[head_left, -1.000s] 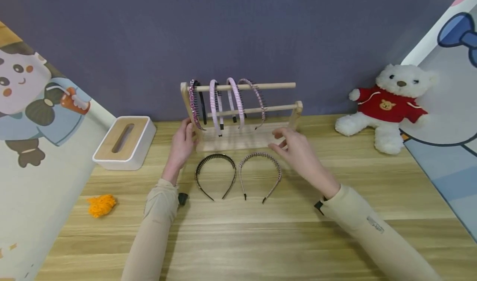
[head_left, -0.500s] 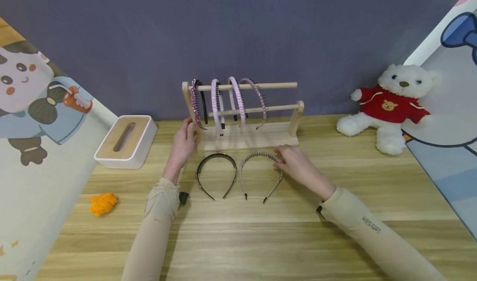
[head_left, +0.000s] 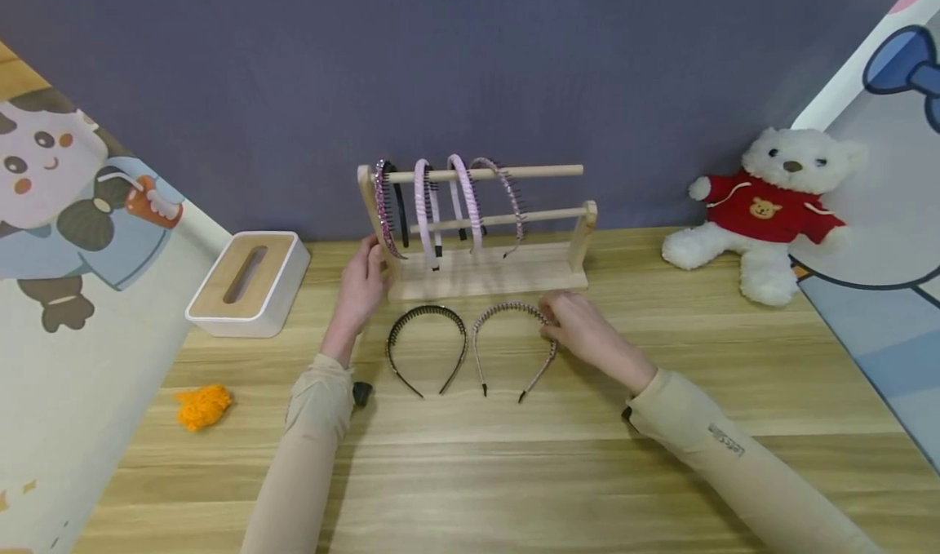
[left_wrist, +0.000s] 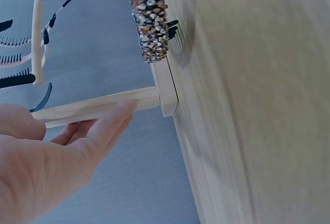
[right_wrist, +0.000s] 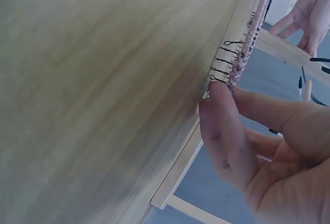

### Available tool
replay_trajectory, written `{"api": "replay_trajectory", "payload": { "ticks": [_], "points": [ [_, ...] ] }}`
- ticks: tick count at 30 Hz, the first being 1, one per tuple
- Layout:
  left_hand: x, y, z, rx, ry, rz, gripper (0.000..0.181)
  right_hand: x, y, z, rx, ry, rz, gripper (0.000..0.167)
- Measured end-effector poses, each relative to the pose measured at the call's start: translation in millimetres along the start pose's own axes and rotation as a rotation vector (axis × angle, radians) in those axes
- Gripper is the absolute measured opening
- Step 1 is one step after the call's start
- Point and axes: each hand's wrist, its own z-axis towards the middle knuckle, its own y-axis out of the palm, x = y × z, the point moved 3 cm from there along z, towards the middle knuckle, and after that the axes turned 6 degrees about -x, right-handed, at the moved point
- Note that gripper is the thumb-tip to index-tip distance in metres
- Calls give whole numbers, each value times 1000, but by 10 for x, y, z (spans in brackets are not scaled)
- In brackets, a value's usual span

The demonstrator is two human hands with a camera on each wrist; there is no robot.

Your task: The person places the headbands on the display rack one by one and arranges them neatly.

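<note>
In the head view, a wooden headband rack stands against the dark backdrop, with several headbands hung on its upper rod. My left hand holds the rack's left upright; the left wrist view has the thumb and fingers lying along the post. Two headbands lie on the table before the rack. The black, stone-studded headband is on the left. By its right side, the pale pink toothed headband is pinched between thumb and fingers of my right hand; the right wrist view shows its looped teeth at my fingertips.
A white tissue box with a wooden lid stands to the left. An orange fluffy bundle lies nearer me. On the right sits a white teddy bear in a red sweater. Cartoon-printed panels flank the wooden table.
My right hand has come down from the rack's right end to the pink headband and taken hold of it. The left hand stays at the upright.
</note>
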Motion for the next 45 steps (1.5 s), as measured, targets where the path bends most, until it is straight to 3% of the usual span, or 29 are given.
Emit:
{"api": "replay_trajectory", "payload": {
  "ticks": [8,15,25,45],
  "points": [
    [-10,-3,9,-1,12,16,50,16,10,32,-31,44,24,19],
    [-9,1,13,-3,12,18,50,51,-15,15,-80,107,174,23],
    [-33,0,17,-7,-2,1,51,56,-90,-21,-73,114,176,23],
    [-14,3,18,-2,6,17,50,26,-417,-167,-41,141,318,27]
  ]
}}
